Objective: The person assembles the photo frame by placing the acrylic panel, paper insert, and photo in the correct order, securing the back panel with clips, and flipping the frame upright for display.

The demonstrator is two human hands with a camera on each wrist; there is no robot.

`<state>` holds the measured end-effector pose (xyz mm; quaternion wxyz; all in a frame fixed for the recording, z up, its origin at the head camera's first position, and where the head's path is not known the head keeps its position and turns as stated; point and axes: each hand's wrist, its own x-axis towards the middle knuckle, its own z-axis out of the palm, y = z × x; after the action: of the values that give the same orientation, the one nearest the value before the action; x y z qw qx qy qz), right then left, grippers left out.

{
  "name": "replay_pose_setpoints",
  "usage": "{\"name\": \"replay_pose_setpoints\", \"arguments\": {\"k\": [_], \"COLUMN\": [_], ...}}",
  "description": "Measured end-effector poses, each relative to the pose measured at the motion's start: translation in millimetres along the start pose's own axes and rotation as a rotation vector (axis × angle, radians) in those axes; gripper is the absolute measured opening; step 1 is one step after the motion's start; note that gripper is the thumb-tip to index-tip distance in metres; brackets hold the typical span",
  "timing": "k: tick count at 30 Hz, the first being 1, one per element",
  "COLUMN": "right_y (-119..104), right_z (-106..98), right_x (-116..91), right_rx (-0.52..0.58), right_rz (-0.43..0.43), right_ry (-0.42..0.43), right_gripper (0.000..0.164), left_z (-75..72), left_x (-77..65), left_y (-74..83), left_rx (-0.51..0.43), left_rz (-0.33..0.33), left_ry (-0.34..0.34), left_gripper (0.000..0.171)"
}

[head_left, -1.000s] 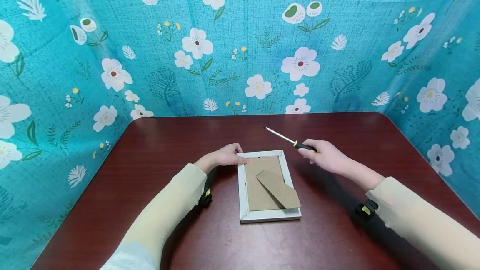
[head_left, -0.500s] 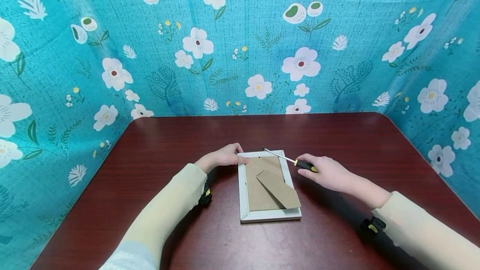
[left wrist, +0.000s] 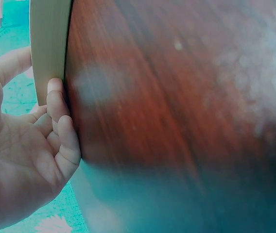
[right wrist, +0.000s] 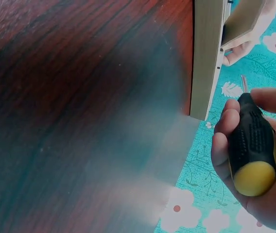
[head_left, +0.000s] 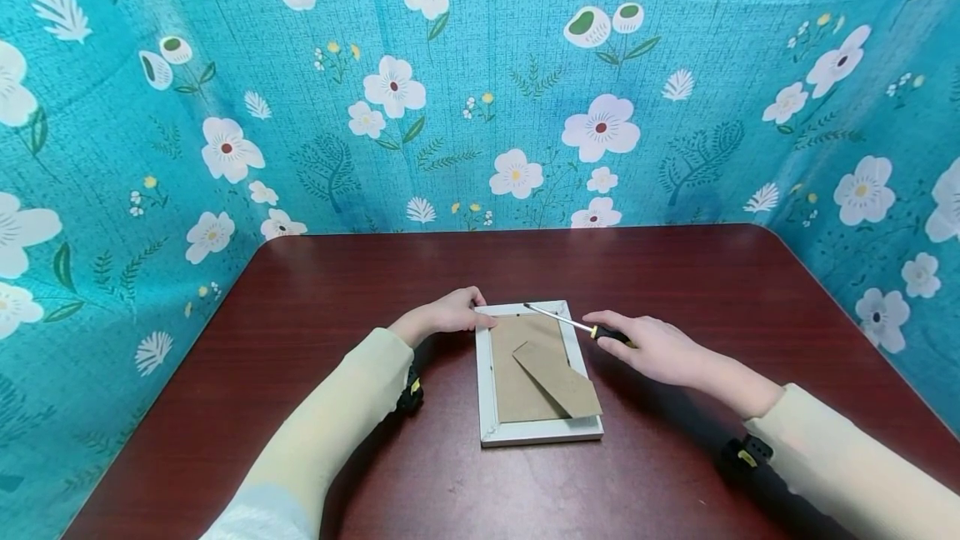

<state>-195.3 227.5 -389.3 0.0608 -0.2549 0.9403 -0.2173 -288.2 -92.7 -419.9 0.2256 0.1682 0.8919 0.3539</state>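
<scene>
A white picture frame (head_left: 487,390) lies back side up, showing its brown backing board (head_left: 517,390) with a cardboard easel stand (head_left: 558,377) slanting across it. My left hand (head_left: 453,311) grips the frame's far left corner, thumb on top and fingers at the outer side. In the left wrist view, fingers (left wrist: 56,99) press against the frame's side (left wrist: 49,48). My right hand (head_left: 648,344) holds a screwdriver (head_left: 603,333) by its black and yellow handle (right wrist: 252,136). The screwdriver's shaft reaches left over the frame, its tip overlapping the far edge in the head view.
The dark red-brown wooden table (head_left: 360,273) carries the frame near its middle. Behind and beside it hangs a turquoise flowered cloth (head_left: 465,90). Black devices with yellow marks (head_left: 746,452) are strapped at both wrists.
My right hand has brought the screwdriver down and nearer, so its tip went from beyond the frame to over the far edge. The left hand and frame have stayed in place.
</scene>
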Motion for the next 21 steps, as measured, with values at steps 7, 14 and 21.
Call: {"name": "replay_pose_setpoints", "arguments": {"k": [7, 14, 21], "right_y": [0.6, -3.7, -5.0], "right_z": [2.0, 3.2, 1.8], "right_x": [2.5, 9.2, 10.7], "right_rx": [-0.079, -0.138, -0.160], "right_rz": [-0.060, -0.013, -0.058], "right_ry": [0.042, 0.049, 0.019], "right_gripper": [0.042, 0.039, 0.038], "left_z": [0.8, 0.7, 1.6], "left_x": [-1.1, -2.3, -1.5], "left_y": [1.4, 2.4, 3.4], "left_rx": [0.012, 0.027, 0.021], "left_rz": [0.004, 0.004, 0.002], "left_ry": [0.010, 0.019, 0.023], "left_gripper": [0.029, 0.030, 0.030]}}
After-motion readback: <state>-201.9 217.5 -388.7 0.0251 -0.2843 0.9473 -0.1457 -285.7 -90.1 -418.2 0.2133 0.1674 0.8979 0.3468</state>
